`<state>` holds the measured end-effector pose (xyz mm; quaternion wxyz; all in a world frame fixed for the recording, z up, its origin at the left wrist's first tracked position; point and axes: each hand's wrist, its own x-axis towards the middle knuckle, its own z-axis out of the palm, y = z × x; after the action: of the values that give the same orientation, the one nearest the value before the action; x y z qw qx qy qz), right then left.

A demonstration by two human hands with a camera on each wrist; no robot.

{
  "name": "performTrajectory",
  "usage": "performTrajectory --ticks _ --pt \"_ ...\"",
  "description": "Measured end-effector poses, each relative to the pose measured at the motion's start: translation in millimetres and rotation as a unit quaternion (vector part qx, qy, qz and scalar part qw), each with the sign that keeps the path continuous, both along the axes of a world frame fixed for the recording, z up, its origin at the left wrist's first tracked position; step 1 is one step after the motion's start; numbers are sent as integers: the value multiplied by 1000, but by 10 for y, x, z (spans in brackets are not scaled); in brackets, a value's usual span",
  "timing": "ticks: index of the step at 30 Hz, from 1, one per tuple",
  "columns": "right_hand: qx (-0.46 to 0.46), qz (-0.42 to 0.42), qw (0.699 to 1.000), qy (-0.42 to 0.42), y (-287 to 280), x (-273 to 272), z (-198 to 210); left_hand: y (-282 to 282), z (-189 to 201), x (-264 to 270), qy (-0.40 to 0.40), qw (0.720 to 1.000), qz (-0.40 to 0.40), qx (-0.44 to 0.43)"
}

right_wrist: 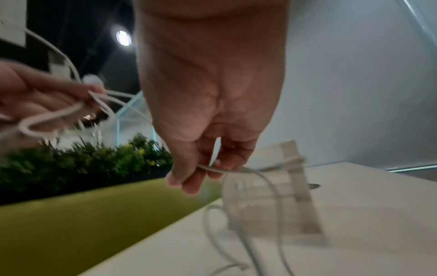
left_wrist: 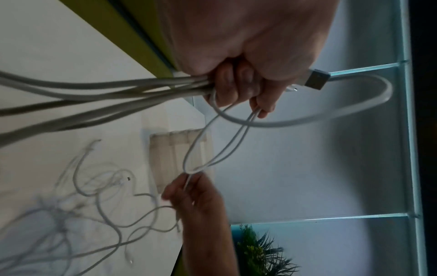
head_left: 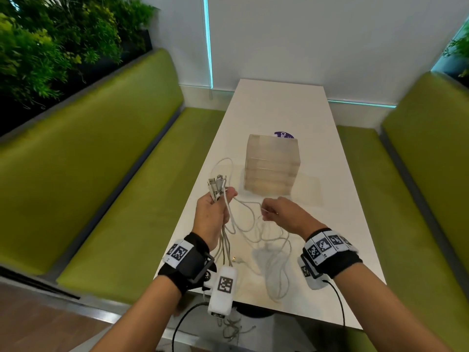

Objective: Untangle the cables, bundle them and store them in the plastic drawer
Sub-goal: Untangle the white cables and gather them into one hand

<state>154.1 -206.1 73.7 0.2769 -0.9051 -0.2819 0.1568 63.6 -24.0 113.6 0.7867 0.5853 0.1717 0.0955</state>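
So the left hand [head_left: 212, 216] is fisted around a bunch of thin white charging cables [head_left: 253, 231], with the metal plug ends [head_left: 215, 185] fanning up and out of the top of the fist, pointing away from the person. The rest of the cords hang down below that hand and spill in loose tangled loops over the near end of the long white table [head_left: 337, 199], mostly under and between the two wrists. The right hand [head_left: 281, 213] sits just beside the left one, a bit apart, thumb and fingertips pinching a single strand that runs across to the left fist. From the left wrist view you can see that strand is a narrow loop stretched between the two hands.

Just past both hands stands the frosted translucent plastic drawer unit [head_left: 272, 165], a squarish stack of shallow drawers, upright, well clear of the fingers. A purple round sticker [head_left: 284, 135] peeks out behind it. Green upholstered benches [head_left: 106, 158] run down both sides, leafy plants [head_left: 50, 39] off beyond the left hand, pale wall [head_left: 317, 34] at the far end.
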Motion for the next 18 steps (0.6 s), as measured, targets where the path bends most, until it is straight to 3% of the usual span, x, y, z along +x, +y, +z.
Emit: performTrajectory --ticks 5,8,10,12,14,16,18 --pt "-46 -64 997 -19 -301 88 -210 218 42 -36 -7 999 8 33" --pt "41 -112 992 -36 -328 45 -139 287 -27 -61 21 997 -26 67" --pt "132 -125 983 -11 -290 -63 58 296 -71 -90 50 990 -91 101" --pt "181 -81 980 34 -190 -226 330 254 -87 -134 77 962 -194 177" --pt "178 -15 979 99 -63 -365 538 176 -80 -176 88 916 -293 258" --pt "127 41 983 124 16 -398 590 109 -74 -204 93 877 -365 297" --pt "62 82 987 127 32 -369 578 99 -59 -215 104 858 -398 309"
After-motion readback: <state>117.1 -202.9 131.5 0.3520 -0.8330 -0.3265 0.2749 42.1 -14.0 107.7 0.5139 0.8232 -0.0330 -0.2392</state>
